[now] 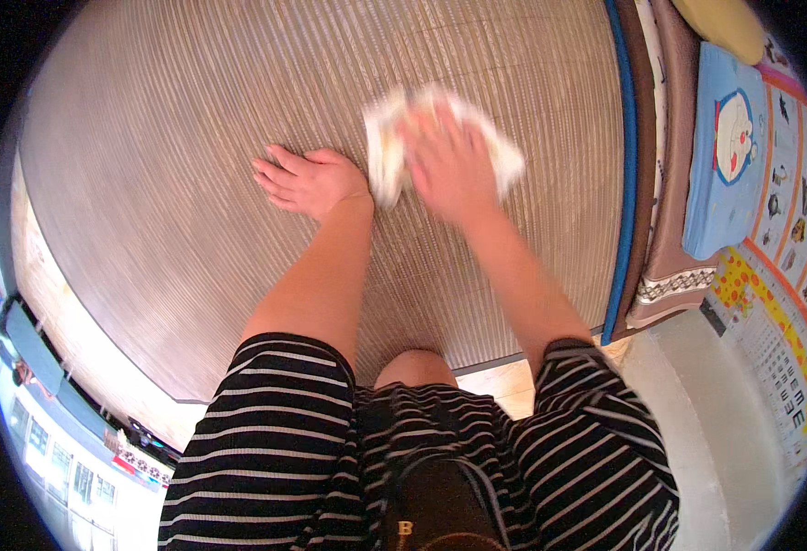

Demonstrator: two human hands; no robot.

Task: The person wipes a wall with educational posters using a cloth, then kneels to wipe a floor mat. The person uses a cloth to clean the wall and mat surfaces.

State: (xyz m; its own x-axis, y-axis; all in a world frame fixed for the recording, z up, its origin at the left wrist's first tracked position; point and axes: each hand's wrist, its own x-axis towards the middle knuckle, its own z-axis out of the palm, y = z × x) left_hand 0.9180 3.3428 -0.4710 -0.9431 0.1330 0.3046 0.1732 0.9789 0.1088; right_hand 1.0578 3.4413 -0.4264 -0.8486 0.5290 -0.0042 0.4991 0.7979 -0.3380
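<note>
A white cloth (382, 155), crumpled along its edges, lies on a brown striped woven mat (224, 82). My right hand (453, 169) presses on the cloth with its fingers spread across it. Both hand and cloth are blurred by motion. To the left of the cloth, my left hand (317, 182) rests palm down on the mat, fingers a little apart and holding nothing. Its wrist is close to the cloth's lower left corner. One bare knee (416, 368) shows at the mat's near edge.
Along the right run a blue edge (625, 172) and a folded brown blanket (672, 200). A light-blue cartoon pillow (710, 206) and a yellowish rounded object (720, 27) lie there. Picture posters (792, 179) cover the wall. Pale floor (93, 310) and bright windows (66, 468) appear at left.
</note>
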